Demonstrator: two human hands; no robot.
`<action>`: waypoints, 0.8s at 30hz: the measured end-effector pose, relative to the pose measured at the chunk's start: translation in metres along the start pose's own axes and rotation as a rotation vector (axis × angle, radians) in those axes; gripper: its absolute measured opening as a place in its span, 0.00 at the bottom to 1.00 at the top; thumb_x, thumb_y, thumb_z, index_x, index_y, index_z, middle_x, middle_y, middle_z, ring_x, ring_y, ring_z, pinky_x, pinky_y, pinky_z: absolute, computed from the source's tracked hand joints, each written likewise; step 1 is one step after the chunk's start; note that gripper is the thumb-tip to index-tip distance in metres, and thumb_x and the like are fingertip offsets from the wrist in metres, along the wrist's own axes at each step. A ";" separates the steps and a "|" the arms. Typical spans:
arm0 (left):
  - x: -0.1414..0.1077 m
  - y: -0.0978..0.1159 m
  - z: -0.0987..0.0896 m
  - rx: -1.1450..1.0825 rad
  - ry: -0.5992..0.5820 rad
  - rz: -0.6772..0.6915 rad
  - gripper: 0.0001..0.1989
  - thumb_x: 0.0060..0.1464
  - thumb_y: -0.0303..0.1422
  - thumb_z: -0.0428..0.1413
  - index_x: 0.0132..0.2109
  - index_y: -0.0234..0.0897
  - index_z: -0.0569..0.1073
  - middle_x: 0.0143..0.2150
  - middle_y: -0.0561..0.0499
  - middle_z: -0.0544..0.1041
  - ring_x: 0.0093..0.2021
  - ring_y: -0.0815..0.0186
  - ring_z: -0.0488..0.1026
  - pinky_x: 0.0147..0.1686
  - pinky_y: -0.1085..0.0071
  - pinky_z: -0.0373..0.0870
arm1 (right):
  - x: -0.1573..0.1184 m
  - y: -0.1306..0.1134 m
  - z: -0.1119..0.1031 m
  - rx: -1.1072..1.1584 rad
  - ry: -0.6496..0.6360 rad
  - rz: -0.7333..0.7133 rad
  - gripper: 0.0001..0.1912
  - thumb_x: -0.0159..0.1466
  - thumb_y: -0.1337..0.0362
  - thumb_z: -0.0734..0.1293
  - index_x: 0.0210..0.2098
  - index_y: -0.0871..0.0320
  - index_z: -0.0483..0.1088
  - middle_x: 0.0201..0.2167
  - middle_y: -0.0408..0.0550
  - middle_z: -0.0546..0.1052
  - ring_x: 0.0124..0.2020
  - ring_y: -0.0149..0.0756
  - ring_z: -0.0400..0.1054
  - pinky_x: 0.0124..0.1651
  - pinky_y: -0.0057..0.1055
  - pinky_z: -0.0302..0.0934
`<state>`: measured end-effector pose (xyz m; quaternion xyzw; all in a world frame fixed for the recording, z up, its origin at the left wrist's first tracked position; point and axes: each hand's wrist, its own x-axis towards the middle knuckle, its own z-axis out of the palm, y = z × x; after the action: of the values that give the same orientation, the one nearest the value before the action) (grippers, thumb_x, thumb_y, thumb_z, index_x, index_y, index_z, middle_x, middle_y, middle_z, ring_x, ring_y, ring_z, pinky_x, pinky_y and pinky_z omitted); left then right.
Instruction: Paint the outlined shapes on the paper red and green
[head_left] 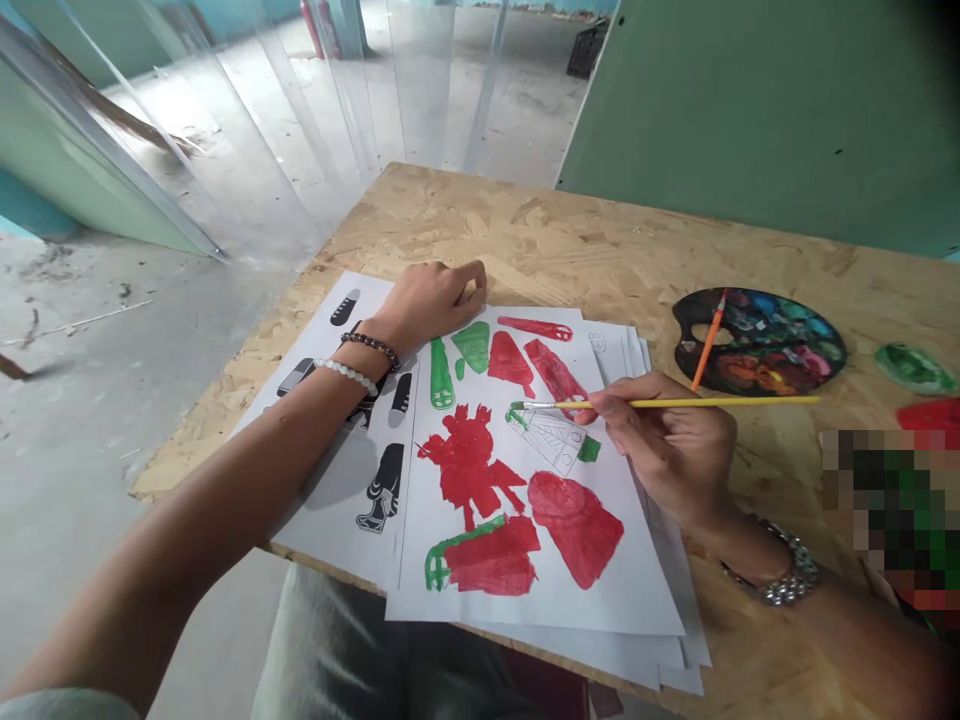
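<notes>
My right hand [664,445] pinches a thin yellow paintbrush [720,402]. Its green-loaded tip meets an outlined shape [551,440] on a white sheet [480,360], where a little green paint covers the upper left corner. Other shapes on this sheet are painted red or green, among them a red figure [461,460] and a green strip [442,375]. My left hand [439,297] lies loosely curled at the sheet's upper left, with nothing visible in its fingers. Beneath my left forearm is a second sheet [315,500] with black printed shapes.
A dark oval palette [814,300] of mixed paints sits to the right, with an orange brush [709,345] across it. Beyond are a green paint container [911,368] and a red one [930,412]. The chipboard table [517,225] ends at left and front; clear plastic strips hang behind.
</notes>
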<state>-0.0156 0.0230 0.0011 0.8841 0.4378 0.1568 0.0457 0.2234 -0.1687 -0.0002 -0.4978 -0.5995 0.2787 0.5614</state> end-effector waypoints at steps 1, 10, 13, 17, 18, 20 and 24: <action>0.000 0.000 0.000 -0.001 0.001 0.000 0.15 0.67 0.35 0.50 0.50 0.41 0.80 0.27 0.51 0.75 0.27 0.63 0.65 0.35 0.63 0.58 | 0.000 0.000 0.000 -0.006 -0.003 -0.007 0.11 0.69 0.54 0.78 0.32 0.51 0.81 0.24 0.44 0.84 0.14 0.26 0.63 0.15 0.28 0.57; 0.000 0.003 0.000 -0.008 0.012 -0.007 0.17 0.68 0.35 0.50 0.52 0.40 0.81 0.27 0.49 0.74 0.31 0.61 0.69 0.41 0.63 0.65 | -0.005 0.005 -0.002 -0.056 -0.048 -0.046 0.09 0.72 0.56 0.76 0.35 0.50 0.81 0.28 0.44 0.85 0.19 0.29 0.70 0.21 0.29 0.65; 0.000 0.002 0.001 -0.009 0.020 -0.001 0.17 0.67 0.35 0.50 0.52 0.40 0.82 0.28 0.49 0.75 0.31 0.61 0.69 0.41 0.62 0.66 | -0.005 0.003 -0.002 -0.092 -0.064 -0.056 0.09 0.72 0.55 0.75 0.35 0.49 0.81 0.27 0.44 0.85 0.20 0.30 0.72 0.21 0.30 0.67; 0.001 0.002 0.003 0.007 0.020 -0.013 0.17 0.67 0.35 0.50 0.52 0.40 0.82 0.28 0.49 0.75 0.31 0.61 0.67 0.40 0.62 0.65 | -0.005 0.002 -0.001 -0.120 -0.068 -0.074 0.09 0.72 0.57 0.75 0.35 0.50 0.81 0.27 0.44 0.84 0.21 0.30 0.73 0.23 0.29 0.68; 0.001 0.002 0.003 0.009 0.016 -0.016 0.17 0.67 0.35 0.50 0.52 0.40 0.82 0.29 0.49 0.76 0.31 0.61 0.67 0.40 0.62 0.65 | -0.005 0.002 -0.001 -0.117 -0.056 -0.080 0.09 0.72 0.58 0.75 0.35 0.50 0.81 0.27 0.43 0.84 0.22 0.30 0.73 0.23 0.29 0.69; 0.001 0.002 0.002 0.011 0.009 -0.026 0.17 0.67 0.35 0.50 0.53 0.40 0.82 0.29 0.49 0.76 0.32 0.61 0.68 0.41 0.62 0.65 | -0.006 0.003 -0.001 -0.109 -0.017 -0.082 0.08 0.72 0.59 0.75 0.35 0.51 0.81 0.28 0.43 0.84 0.22 0.29 0.73 0.25 0.29 0.70; 0.000 0.003 0.001 0.006 -0.004 -0.038 0.18 0.67 0.35 0.50 0.54 0.40 0.82 0.30 0.48 0.77 0.33 0.59 0.70 0.43 0.61 0.65 | -0.006 0.004 -0.001 -0.092 0.010 -0.042 0.09 0.72 0.57 0.75 0.35 0.51 0.80 0.27 0.44 0.84 0.21 0.31 0.73 0.24 0.31 0.71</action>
<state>-0.0127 0.0211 0.0008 0.8762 0.4547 0.1530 0.0470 0.2252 -0.1727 -0.0061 -0.5120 -0.6190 0.2364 0.5466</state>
